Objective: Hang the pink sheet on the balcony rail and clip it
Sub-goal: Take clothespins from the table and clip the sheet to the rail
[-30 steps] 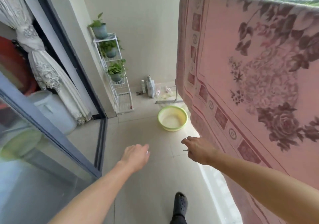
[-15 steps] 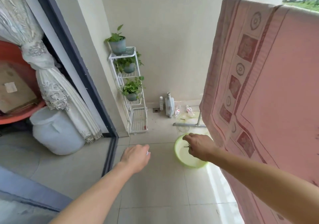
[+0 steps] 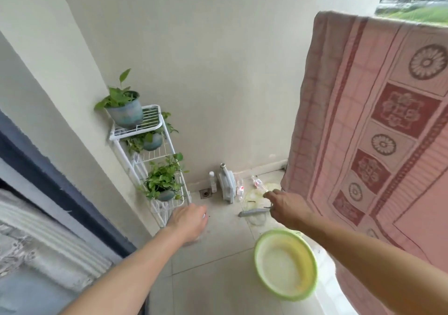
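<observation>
The pink patterned sheet [image 3: 388, 145] hangs draped over the balcony rail on the right, and its top edge hides the rail. My right hand [image 3: 288, 208] reaches forward just left of the sheet's lower edge without touching it. Its fingers are closed on a thin metal clip [image 3: 268, 207] that sticks out to the left. My left hand [image 3: 189, 222] is stretched out over the floor with curled fingers. A small white object [image 3: 204, 215] shows at its fingertips.
A green-rimmed basin [image 3: 257, 249] sits on the tiled floor below my right arm. A white wire rack [image 3: 155, 120] with three potted plants stands against the left wall. Bottles [image 3: 226, 186] and litter lie in the far corner. A dark sliding-door frame [image 3: 60, 193] and a lace curtain [image 3: 36, 237] are at left.
My view has swung up and toward the far corner, so the sheet now fills less of the right side. Both hands keep the same outstretched pose and grips.
</observation>
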The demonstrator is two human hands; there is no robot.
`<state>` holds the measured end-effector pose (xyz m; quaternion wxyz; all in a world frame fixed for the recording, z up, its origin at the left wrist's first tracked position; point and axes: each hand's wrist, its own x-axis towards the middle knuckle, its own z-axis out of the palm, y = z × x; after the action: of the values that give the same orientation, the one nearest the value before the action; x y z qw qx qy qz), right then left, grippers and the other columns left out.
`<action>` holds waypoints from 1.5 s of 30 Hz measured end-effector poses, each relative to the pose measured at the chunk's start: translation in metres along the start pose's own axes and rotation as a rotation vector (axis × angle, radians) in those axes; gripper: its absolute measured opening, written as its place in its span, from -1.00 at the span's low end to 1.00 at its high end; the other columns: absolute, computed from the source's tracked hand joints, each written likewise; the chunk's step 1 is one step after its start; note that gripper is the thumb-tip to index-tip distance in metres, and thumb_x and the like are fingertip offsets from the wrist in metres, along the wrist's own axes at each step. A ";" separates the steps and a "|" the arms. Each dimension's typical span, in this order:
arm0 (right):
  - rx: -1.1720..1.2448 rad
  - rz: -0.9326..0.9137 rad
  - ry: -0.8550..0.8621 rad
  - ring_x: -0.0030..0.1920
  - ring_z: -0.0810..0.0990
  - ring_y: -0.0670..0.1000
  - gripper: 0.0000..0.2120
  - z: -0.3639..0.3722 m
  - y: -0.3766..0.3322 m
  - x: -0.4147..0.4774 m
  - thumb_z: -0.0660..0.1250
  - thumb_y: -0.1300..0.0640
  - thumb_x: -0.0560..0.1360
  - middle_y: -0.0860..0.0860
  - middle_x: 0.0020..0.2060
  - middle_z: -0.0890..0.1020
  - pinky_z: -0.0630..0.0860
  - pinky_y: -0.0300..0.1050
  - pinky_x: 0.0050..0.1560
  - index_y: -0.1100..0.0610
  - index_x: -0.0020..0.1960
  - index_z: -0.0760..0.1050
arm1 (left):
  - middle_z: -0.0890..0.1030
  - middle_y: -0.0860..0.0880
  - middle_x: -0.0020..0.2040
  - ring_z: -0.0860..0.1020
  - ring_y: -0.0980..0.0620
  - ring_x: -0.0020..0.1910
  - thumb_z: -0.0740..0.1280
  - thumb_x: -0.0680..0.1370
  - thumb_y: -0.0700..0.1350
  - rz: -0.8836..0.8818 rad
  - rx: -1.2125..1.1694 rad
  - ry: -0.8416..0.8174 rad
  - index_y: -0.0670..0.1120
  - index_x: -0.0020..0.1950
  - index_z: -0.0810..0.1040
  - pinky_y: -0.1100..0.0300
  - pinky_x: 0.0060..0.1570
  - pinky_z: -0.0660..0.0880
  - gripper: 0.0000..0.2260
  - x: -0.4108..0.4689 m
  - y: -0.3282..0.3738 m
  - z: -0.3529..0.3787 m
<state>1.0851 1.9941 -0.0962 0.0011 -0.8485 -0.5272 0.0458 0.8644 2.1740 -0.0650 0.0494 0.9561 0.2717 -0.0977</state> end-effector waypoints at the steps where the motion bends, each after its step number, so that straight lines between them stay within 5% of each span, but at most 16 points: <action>1: 0.008 0.019 0.008 0.14 0.56 0.13 -0.59 -0.003 0.004 0.014 0.17 0.10 0.53 0.03 0.19 0.55 0.49 -0.04 -0.06 0.03 0.37 0.35 | 0.63 -0.12 0.02 0.58 -0.17 -0.01 0.05 0.63 -0.05 0.026 0.001 0.003 -0.08 0.09 0.50 0.04 -0.09 0.47 -0.75 0.022 -0.006 -0.008; 5: 0.005 0.086 -0.007 0.12 0.58 0.13 -0.58 -0.014 0.035 0.067 0.18 0.09 0.53 0.01 0.21 0.55 0.51 -0.05 -0.06 0.01 0.38 0.36 | 0.62 -0.14 0.01 0.58 -0.18 -0.04 0.05 0.64 -0.06 0.149 0.006 0.025 -0.10 0.08 0.48 0.04 -0.17 0.40 -0.76 0.103 -0.010 -0.034; 19: 0.036 0.341 0.168 0.17 0.56 0.09 -0.56 -0.071 0.170 0.259 0.19 0.11 0.54 -0.02 0.25 0.55 0.52 -0.06 0.05 -0.02 0.42 0.36 | 0.61 -0.07 0.16 0.56 -0.14 0.13 0.10 0.57 -0.18 0.319 -0.064 0.099 -0.02 0.15 0.53 0.06 0.06 0.46 -0.73 0.416 -0.001 -0.116; 23: 0.033 0.355 0.318 0.05 0.61 0.09 -0.57 -0.116 0.198 0.278 0.24 0.08 0.51 -0.03 0.15 0.61 0.52 -0.05 -0.08 0.01 0.38 0.41 | 0.62 -0.01 0.16 0.55 -0.06 0.16 0.14 0.56 -0.15 0.369 -0.196 0.119 0.03 0.13 0.59 0.11 0.08 0.46 -0.72 0.485 0.033 -0.157; 28: -0.122 0.336 0.576 -0.25 0.63 0.05 -0.69 -0.185 0.226 0.288 0.35 0.18 0.39 -0.03 -0.13 0.66 0.57 -0.01 -0.39 0.09 0.14 0.53 | 0.60 0.05 -0.19 0.57 -0.01 -0.10 0.36 0.49 0.07 0.556 -0.481 0.111 0.05 0.06 0.60 0.09 -0.02 0.53 -0.81 0.566 0.107 -0.234; 32: -0.283 0.378 0.595 -0.23 0.62 -0.03 -0.65 -0.225 0.239 0.295 0.39 0.15 0.40 -0.06 -0.14 0.63 0.58 -0.08 -0.39 0.11 0.18 0.53 | 0.52 -0.01 -0.13 0.49 0.07 -0.25 0.52 0.39 0.10 0.816 -0.867 -0.021 0.02 0.31 0.47 0.17 -0.19 0.50 -0.46 0.607 0.168 -0.303; 36: -0.310 0.438 0.633 -0.27 0.62 -0.04 -0.66 -0.245 0.245 0.303 0.43 0.17 0.39 -0.05 -0.18 0.64 0.59 -0.13 -0.42 0.15 0.16 0.53 | 0.51 -0.06 -0.12 0.44 0.12 -0.44 0.50 0.45 -0.08 1.022 -1.092 -0.326 0.02 0.37 0.40 0.28 -0.51 0.37 -0.47 0.634 0.210 -0.357; 40: -0.297 0.508 0.635 -0.31 0.63 -0.07 -0.64 -0.252 0.246 0.310 0.44 0.15 0.41 -0.07 -0.17 0.66 0.60 -0.19 -0.41 0.14 0.20 0.53 | 0.59 -0.02 -0.21 0.42 0.08 -0.44 0.49 0.44 -0.15 1.097 -1.211 -0.643 -0.16 0.22 0.56 0.21 -0.42 0.38 -0.63 0.669 0.232 -0.373; 45: -0.303 0.564 0.622 -0.33 0.64 -0.08 -0.63 -0.253 0.248 0.320 0.44 0.13 0.41 -0.07 -0.17 0.67 0.60 -0.20 -0.42 0.14 0.20 0.55 | 0.59 -0.08 -0.27 0.39 0.06 -0.48 0.48 0.37 -0.16 1.159 -1.371 -0.650 -0.20 -0.11 0.60 0.23 -0.50 0.40 -0.83 0.688 0.236 -0.379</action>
<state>1.4681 2.1821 0.1192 0.0230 -0.9231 -0.2506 -0.2908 1.6230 2.3807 0.1678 0.7128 0.6310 -0.2731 -0.1383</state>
